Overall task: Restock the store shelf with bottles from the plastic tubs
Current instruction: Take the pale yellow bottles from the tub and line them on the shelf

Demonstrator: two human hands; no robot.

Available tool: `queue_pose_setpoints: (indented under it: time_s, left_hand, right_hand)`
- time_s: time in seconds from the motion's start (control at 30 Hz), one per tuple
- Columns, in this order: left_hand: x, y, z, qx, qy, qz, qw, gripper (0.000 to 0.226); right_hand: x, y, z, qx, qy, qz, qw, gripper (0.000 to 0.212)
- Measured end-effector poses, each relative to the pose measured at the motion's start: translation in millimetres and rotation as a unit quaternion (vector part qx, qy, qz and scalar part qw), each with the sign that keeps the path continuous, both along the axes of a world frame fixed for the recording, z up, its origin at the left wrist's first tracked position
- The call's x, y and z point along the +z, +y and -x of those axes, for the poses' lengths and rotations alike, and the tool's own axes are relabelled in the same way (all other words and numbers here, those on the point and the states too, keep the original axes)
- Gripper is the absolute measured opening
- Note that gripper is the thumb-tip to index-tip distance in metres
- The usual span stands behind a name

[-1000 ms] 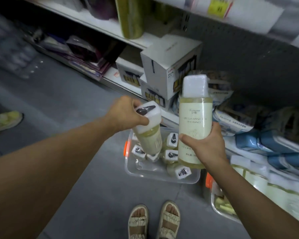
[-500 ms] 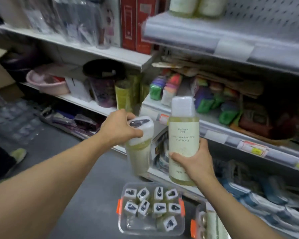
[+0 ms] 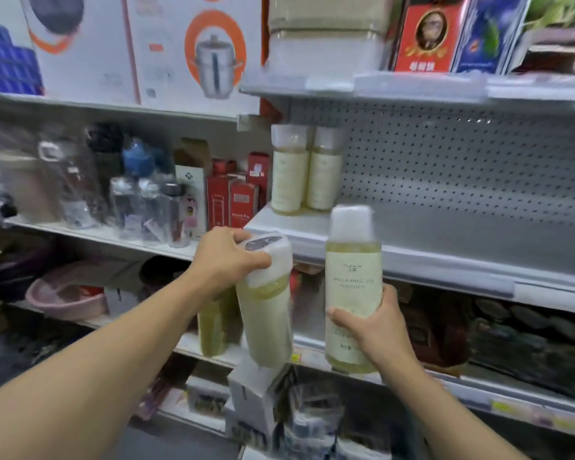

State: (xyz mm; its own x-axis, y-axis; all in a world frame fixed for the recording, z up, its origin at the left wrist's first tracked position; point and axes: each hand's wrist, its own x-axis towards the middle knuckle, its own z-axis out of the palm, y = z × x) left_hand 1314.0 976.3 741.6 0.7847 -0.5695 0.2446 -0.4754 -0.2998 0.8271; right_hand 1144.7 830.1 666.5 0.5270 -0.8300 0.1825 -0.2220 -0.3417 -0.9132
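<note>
The left hand (image 3: 228, 260) grips one pale yellow bottle (image 3: 268, 322) by its white cap, fingers curled over the top; the right hand (image 3: 375, 330) wraps the lower body of a second, upright bottle (image 3: 352, 287). Both hang just in front of the white shelf (image 3: 445, 263), where two matching bottles (image 3: 304, 174) stand far left. Full of liquid, they probably feel heavy and smooth, so holding the body seems safer than the cap

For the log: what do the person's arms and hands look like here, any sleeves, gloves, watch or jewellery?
Both forearms enter from the bottom corners and are bare as far as the frame shows, with no sleeve edge in view. The left hand and right hand wear no gloves. No watch, bracelet or ring shows on the visible wrists and fingers. The image is somewhat blurred.
</note>
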Motion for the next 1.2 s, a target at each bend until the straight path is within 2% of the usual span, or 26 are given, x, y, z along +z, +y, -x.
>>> queue_pose_setpoints:
  time_s: [0.07,0.33,0.5,0.6,0.7,0.73,0.8,0.87,0.97,1.1,1.2]
  left_hand:
    - [22.8,-6.7,0.6,0.011,-0.009,0.029,0.999,0.013]
    - [99.1,-38.3,-6.1,-0.004,-0.027,0.101,0.994,0.013]
    - [123.1,-72.6,-20.9,0.010,-0.006,0.145,0.989,0.016]
    - [128.5,-97.9,-30.8,0.007,0.009,0.169,0.986,0.020]
    - [127.4,-124.2,-42.7,0.003,0.021,0.182,0.983,0.027]
    - [126.7,-132.8,-46.8,0.003,0.024,0.185,0.982,0.026]
    - [125.3,-149.1,-54.9,0.005,0.028,0.197,0.980,0.019]
    - [124.2,-164.7,-62.3,0.010,0.034,0.212,0.977,0.021]
    - [121.6,-185.1,-72.6,0.008,0.047,0.234,0.971,0.034]
    - [118.0,-208.2,-82.3,0.009,0.061,0.270,0.961,0.018]
    - [115.3,-224.5,-91.3,0.006,0.078,0.282,0.956,0.022]
  right_hand:
    - [19.7,-7.9,-3.3,-0.004,-0.015,-0.002,1.000,0.070]
    - [81.6,-58.3,-30.8,-0.003,-0.048,0.040,0.998,0.073]
    - [100.1,-104.9,-62.8,0.000,-0.049,0.019,0.999,0.071]
    - [108.6,-134.8,-83.7,0.011,-0.053,0.000,0.999,0.063]
    - [111.1,-166.5,-103.2,0.027,-0.052,-0.027,0.998,0.044]
    - [109.9,-177.1,-110.3,0.029,-0.051,-0.028,0.998,0.044]
    - [106.9,-196.5,-124.5,0.029,-0.047,-0.021,0.998,0.059]
    - [102.2,-215.1,-137.8,0.037,-0.059,-0.026,0.997,0.071]
    - [89.9,-237.3,-150.7,0.069,-0.083,-0.041,0.993,0.069]
    - [70.0,-261.8,-167.0,0.095,-0.120,-0.055,0.987,0.068]
    - [63.8,-273.5,-179.4,0.096,-0.123,-0.049,0.986,0.069]
